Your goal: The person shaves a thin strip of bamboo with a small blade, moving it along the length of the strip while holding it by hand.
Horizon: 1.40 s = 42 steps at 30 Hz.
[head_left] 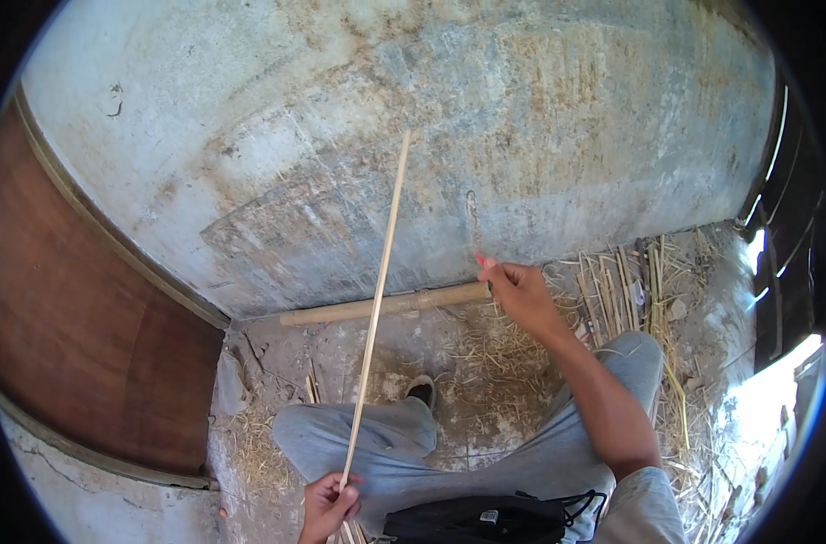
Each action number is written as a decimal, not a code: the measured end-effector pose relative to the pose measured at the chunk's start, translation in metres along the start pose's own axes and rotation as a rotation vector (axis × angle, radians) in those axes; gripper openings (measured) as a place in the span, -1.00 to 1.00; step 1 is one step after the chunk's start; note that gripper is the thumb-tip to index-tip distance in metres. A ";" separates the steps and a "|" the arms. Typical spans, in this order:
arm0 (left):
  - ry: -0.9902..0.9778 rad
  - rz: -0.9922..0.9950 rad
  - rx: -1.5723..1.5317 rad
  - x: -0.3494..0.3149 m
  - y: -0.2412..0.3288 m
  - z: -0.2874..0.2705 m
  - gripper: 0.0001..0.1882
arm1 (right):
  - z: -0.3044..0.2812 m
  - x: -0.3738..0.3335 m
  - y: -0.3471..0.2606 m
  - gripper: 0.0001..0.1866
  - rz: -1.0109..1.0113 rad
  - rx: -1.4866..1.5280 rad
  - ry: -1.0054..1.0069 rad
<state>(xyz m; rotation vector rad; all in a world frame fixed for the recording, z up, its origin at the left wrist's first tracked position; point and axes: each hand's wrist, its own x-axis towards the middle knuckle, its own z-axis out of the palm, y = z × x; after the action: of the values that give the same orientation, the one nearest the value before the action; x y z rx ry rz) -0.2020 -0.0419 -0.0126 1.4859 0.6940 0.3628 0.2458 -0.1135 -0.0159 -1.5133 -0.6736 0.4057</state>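
"Where was the strip (387, 240), and what had hold of it?"

"My left grip (329, 508), low and left of centre, was clamped on its lower end, thumb against fingers. From there the strip, long, thin and pale, ran up and away from me, leaning slightly right, its far tip in front of the stained wall (540, 109). Whether it touched the wall, I couldn't tell."

"And your right grip (522, 295)?"

"Pinched together on a small red thing (480, 260), too small to make out. The strip lay to that grip's left, with a clear gap between."

"Which was nearer the strip's middle?"

"My right, roughly level with it; my left was down at the end. Behind the strip, a thick pole (340, 314) lay crosswise along the foot of the wall."
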 end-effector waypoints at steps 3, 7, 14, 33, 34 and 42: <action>-0.008 -0.023 -0.015 0.033 0.022 0.010 -0.65 | 0.005 -0.006 -0.004 -0.55 -0.014 -0.054 -0.015; -0.126 -0.016 -0.268 0.073 0.052 0.028 -0.43 | 0.012 -0.017 -0.016 -0.51 -0.045 -0.161 -0.028; -0.151 -0.061 -0.239 0.154 0.106 0.059 -0.41 | 0.022 -0.038 -0.027 -0.61 -0.122 -0.151 -0.077; -0.307 0.015 -0.018 0.195 0.058 0.089 -0.69 | 0.043 -0.058 -0.025 -0.71 -0.620 -0.439 -0.102; -0.317 0.011 -0.026 0.194 0.060 0.090 -0.69 | 0.044 -0.059 -0.023 -0.71 -0.639 -0.488 -0.104; -0.418 -0.163 -0.161 0.187 0.065 0.085 -0.69 | 0.045 -0.061 -0.021 -0.69 -0.721 -0.579 -0.051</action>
<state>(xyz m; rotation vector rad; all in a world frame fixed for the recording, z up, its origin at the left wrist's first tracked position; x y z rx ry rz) 0.0050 0.0127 0.0093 1.2876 0.4348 -0.0208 0.1677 -0.1179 -0.0078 -1.6601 -1.3922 -0.3327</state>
